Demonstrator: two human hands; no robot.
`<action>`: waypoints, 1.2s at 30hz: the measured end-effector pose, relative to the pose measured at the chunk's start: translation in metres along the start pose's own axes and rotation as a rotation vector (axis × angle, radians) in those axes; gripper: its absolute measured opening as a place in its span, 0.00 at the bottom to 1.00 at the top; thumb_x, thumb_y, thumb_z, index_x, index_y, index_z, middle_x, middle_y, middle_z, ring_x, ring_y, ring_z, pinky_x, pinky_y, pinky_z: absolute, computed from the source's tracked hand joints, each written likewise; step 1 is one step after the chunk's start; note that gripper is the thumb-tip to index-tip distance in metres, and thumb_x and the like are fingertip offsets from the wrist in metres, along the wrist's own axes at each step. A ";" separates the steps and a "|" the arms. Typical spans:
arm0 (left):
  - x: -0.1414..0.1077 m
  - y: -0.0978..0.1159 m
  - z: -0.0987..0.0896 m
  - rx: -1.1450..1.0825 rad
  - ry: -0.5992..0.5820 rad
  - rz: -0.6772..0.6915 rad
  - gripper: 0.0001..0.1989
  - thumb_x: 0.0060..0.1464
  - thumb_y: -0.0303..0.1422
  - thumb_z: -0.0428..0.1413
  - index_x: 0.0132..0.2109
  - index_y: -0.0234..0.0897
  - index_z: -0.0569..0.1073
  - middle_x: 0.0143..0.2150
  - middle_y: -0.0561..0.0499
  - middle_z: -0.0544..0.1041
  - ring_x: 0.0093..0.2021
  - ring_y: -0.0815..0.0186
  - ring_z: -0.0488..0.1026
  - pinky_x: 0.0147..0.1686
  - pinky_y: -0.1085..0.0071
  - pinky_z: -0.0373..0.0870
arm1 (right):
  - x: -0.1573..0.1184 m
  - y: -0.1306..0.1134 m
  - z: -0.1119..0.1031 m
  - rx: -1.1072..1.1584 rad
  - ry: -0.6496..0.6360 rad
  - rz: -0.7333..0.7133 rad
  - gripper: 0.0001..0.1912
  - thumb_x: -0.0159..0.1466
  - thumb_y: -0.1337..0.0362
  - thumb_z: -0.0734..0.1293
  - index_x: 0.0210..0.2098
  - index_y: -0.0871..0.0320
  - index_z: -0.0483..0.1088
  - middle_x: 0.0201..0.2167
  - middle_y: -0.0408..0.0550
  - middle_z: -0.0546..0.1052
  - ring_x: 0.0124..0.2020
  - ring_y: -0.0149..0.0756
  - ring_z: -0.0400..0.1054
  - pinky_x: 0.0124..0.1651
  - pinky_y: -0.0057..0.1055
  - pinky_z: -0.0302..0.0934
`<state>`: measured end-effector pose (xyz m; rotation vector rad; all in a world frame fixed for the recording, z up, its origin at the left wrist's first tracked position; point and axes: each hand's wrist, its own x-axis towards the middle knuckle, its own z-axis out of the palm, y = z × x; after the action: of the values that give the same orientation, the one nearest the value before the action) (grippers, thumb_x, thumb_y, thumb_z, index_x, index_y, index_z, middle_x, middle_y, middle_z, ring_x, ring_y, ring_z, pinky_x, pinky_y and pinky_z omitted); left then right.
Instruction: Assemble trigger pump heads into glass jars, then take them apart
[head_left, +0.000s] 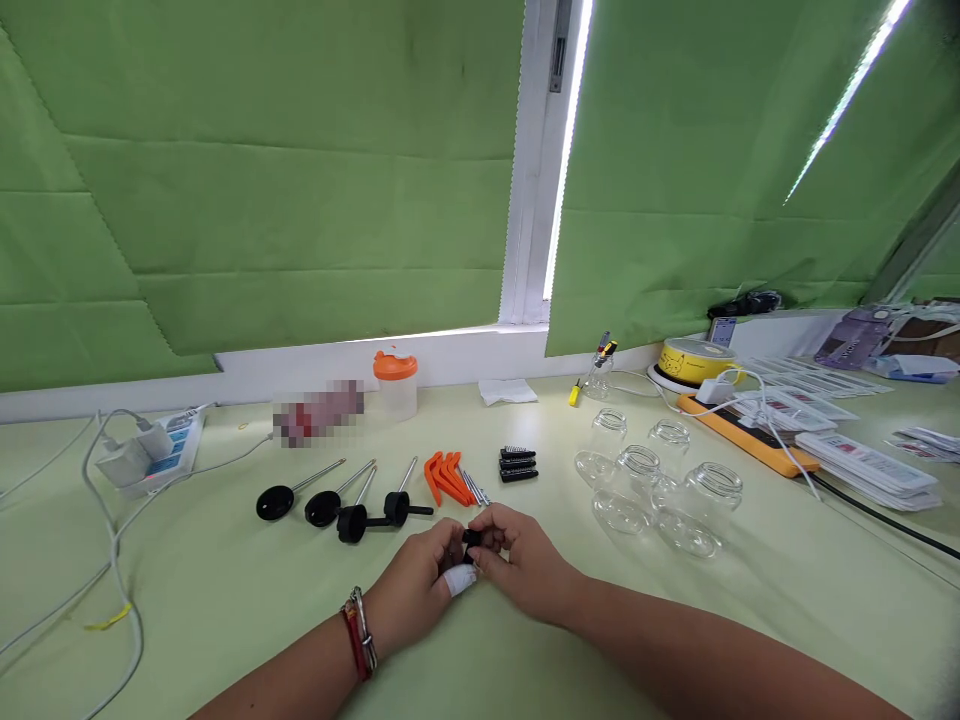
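Close to the table's front, my left hand [426,572], its thumb wrapped in white, and my right hand [523,562] meet around a small black part [471,540]. Fingers of both hands are closed on it and hide much of its shape. Just beyond are orange curved handles [448,478] and thin metal rods [475,488]. Black ridged pieces [517,464] lie in a small stack behind my right hand. To the left are black round parts with metal shafts, among them a flat disc [275,502] and a cup-shaped piece [352,523].
Several clear glass jars [641,485] stand right of centre. An orange-lidded cup [395,385], a white tissue [508,391] and a jar with screwdrivers [598,375] line the back. A power strip [746,435] and papers [870,465] are right; cables [112,540] run left.
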<state>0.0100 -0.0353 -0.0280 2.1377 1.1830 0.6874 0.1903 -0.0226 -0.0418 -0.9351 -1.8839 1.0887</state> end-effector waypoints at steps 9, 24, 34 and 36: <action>-0.023 0.018 -0.013 0.549 0.364 0.669 0.14 0.54 0.27 0.49 0.48 0.32 0.61 0.32 0.46 0.73 0.29 0.64 0.68 0.25 0.69 0.63 | 0.033 0.000 0.032 0.280 -0.171 0.372 0.06 0.47 0.69 0.66 0.27 0.60 0.68 0.20 0.39 0.67 0.21 0.25 0.59 0.23 0.22 0.53; -0.029 0.043 -0.009 0.779 0.157 0.965 0.08 0.52 0.20 0.49 0.37 0.29 0.71 0.20 0.52 0.68 0.20 0.69 0.64 0.18 0.70 0.57 | 0.054 -0.027 0.070 -0.338 -0.199 0.242 0.05 0.52 0.66 0.66 0.29 0.59 0.70 0.24 0.42 0.71 0.23 0.27 0.60 0.22 0.22 0.51; -0.028 0.042 -0.015 0.792 0.119 1.023 0.09 0.53 0.20 0.46 0.38 0.26 0.71 0.21 0.50 0.68 0.20 0.68 0.63 0.17 0.70 0.57 | 0.093 -0.017 -0.026 -0.655 0.071 0.146 0.09 0.61 0.68 0.60 0.34 0.56 0.72 0.33 0.45 0.76 0.34 0.29 0.68 0.33 0.22 0.57; -0.028 0.040 -0.015 0.805 0.118 1.012 0.09 0.53 0.21 0.47 0.38 0.27 0.71 0.21 0.50 0.68 0.20 0.68 0.63 0.17 0.70 0.57 | 0.105 -0.006 -0.061 -0.729 0.150 0.199 0.10 0.59 0.70 0.60 0.33 0.59 0.73 0.38 0.50 0.75 0.40 0.35 0.67 0.37 0.25 0.57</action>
<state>0.0097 -0.0729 0.0064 3.4570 0.3236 0.8148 0.1952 0.0866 0.0113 -1.5820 -2.1186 0.3915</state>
